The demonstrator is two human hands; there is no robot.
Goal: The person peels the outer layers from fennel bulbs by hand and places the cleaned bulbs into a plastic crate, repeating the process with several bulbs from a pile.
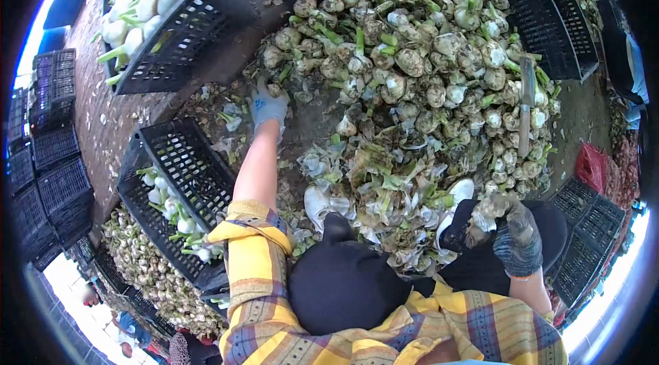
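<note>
My right hand, dark grey knit glove [518, 241]: fingers curled round a pale, soil-smeared bulb [490, 213], above my right knee; my left hand, pale blue glove [268, 107]: extended at the left edge of the heaped, soil-stained, green-stemmed garlic bulbs [412, 63], grip on anything indeterminable; one wooden-handled knife [525, 128], lying on the heap's right side.

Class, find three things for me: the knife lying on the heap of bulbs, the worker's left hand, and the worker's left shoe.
Knife [524, 133]: head view, on its handle.
Left hand [268, 108]: head view, on its gloved back.
Left shoe [316, 203]: head view, on its white upper.
</note>
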